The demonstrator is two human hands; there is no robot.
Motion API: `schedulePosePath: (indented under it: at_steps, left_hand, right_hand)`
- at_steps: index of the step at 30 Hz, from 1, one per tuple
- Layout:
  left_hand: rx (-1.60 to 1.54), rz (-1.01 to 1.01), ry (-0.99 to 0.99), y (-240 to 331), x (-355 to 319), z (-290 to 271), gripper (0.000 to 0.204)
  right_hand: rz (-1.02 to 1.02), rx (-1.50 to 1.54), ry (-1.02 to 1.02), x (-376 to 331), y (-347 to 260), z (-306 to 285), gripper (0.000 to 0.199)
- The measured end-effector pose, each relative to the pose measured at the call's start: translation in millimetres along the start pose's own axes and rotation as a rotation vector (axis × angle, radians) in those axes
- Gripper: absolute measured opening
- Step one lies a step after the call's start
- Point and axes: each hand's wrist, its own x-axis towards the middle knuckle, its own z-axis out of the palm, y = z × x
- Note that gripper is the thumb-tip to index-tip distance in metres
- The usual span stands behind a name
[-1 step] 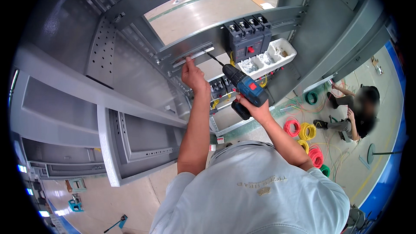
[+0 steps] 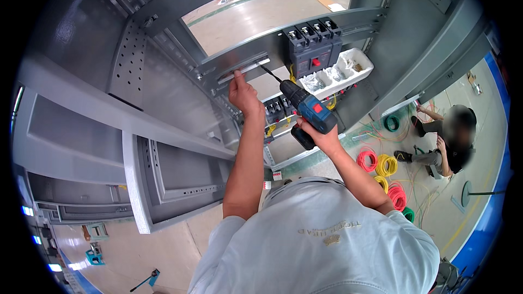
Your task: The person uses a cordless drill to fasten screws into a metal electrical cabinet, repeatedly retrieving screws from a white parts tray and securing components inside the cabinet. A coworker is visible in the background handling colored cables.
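My right hand (image 2: 321, 137) grips a blue and black cordless drill (image 2: 306, 108). Its bit (image 2: 269, 73) points up and left at a short metal rail (image 2: 243, 71) on a grey crossbar of the electrical cabinet. My left hand (image 2: 242, 95) holds that rail against the crossbar, fingers pressed on its lower edge. Black circuit breakers (image 2: 311, 48) sit mounted just right of the bit. Smaller breakers (image 2: 275, 110) with yellow wires show on a lower rail, between my two hands.
A white divided tray (image 2: 342, 73) of small parts rests on the frame beside the breakers. Coils of red, yellow and green wire (image 2: 381, 169) lie on the floor at right. A seated person (image 2: 447, 139) works there. The open grey cabinet door (image 2: 163, 179) hangs at lower left.
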Motion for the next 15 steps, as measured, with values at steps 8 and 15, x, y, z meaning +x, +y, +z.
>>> schedulePosePath:
  at_steps: [8,15]
  left_hand:
    - [0.031,0.006,0.001,2.0,-0.7,1.0,0.031]
    - [0.022,0.0,-0.007,2.1,-0.8,-0.1,0.031]
  right_hand:
    - [-0.05,0.007,0.057,5.1,-6.4,7.8,0.023]
    - [-0.068,0.009,0.078,7.9,-4.6,9.5,0.024]
